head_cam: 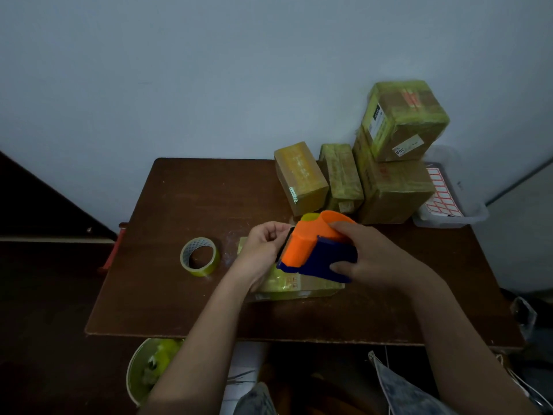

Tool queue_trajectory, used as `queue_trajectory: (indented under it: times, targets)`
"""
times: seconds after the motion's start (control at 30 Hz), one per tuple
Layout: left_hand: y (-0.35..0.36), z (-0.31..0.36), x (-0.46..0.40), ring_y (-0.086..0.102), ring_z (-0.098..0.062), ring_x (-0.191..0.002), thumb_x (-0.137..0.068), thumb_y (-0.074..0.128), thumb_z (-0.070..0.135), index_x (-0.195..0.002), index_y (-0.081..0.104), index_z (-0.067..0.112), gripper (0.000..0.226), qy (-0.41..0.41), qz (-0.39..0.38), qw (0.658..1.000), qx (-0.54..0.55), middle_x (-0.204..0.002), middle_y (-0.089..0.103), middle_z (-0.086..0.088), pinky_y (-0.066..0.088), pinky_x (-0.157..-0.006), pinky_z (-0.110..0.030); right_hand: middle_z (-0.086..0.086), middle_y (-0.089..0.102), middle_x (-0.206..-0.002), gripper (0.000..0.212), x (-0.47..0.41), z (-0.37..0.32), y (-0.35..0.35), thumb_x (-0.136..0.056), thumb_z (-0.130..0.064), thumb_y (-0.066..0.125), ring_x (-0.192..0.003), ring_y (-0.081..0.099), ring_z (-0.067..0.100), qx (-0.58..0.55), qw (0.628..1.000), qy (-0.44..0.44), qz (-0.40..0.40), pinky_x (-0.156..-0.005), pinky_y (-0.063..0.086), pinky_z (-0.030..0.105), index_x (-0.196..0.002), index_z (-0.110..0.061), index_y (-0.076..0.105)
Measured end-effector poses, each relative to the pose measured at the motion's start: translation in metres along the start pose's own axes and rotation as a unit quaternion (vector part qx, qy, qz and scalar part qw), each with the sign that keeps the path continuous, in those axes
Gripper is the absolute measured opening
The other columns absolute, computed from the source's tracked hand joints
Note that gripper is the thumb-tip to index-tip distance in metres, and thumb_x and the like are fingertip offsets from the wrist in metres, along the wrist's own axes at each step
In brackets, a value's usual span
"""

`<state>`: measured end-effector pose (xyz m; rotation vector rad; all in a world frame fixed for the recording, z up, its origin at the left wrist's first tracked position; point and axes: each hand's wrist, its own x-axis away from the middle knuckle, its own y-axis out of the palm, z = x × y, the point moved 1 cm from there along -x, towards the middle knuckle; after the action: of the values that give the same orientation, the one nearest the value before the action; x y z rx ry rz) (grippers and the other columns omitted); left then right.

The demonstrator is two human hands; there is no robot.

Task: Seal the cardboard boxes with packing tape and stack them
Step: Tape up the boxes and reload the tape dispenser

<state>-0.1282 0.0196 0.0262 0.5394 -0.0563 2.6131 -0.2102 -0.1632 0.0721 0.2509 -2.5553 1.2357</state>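
Both hands up over the table, working close together.

Right hand [371, 256]: fingers curled over the top of the tape dispenser [314, 250], thumb on its near side, gripping it; the forearm runs in bare from lower right. Left hand [263, 247]: fingers curled, tips bunched by the dispenser's front edge, seemingly pinching something there, too small to make out. The left forearm comes in bare from lower centre, wrist bent slightly back.
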Motion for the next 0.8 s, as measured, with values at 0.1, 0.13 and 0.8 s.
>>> queue_trajectory:
  times: [0.1,0.13,0.8]
  targets:
    - [-0.002,-0.003,-0.001,0.059,-0.016,-0.061,-0.099,0.049,0.001,-0.087,0.066,0.005,0.021,-0.029,0.007,1.000,-0.006,-0.068,0.066,-0.005,0.049,-0.058,-0.027,0.004,0.060,-0.117,0.072,0.000,-0.007,-0.003,-0.083,-0.026,0.064,-0.092,0.065,0.020,-0.057,0.998,-0.009,-0.007,-0.081,0.057,0.037,-0.142,-0.035,0.025]
    - [-0.003,-0.003,-0.001,0.059,-0.016,-0.060,-0.100,0.048,0.004,-0.087,0.066,0.004,0.022,-0.038,0.006,0.999,0.002,-0.069,0.065,-0.007,0.048,-0.059,-0.028,0.003,0.062,-0.109,0.070,-0.002,-0.007,-0.003,-0.080,-0.031,0.064,-0.086,0.067,0.020,-0.067,0.998,-0.017,0.000,-0.077,0.059,0.039,-0.137,-0.037,0.024]
    - [-0.016,0.010,-0.003,0.067,-0.016,-0.070,-0.102,0.042,0.012,-0.087,0.064,0.002,0.029,-0.110,-0.038,0.971,0.208,-0.081,0.069,-0.013,0.057,-0.079,-0.033,-0.004,0.064,-0.102,0.026,-0.019,-0.038,-0.026,-0.101,-0.041,0.042,-0.084,0.059,0.016,0.145,0.970,-0.126,0.147,-0.070,0.044,0.032,-0.125,-0.036,0.049]
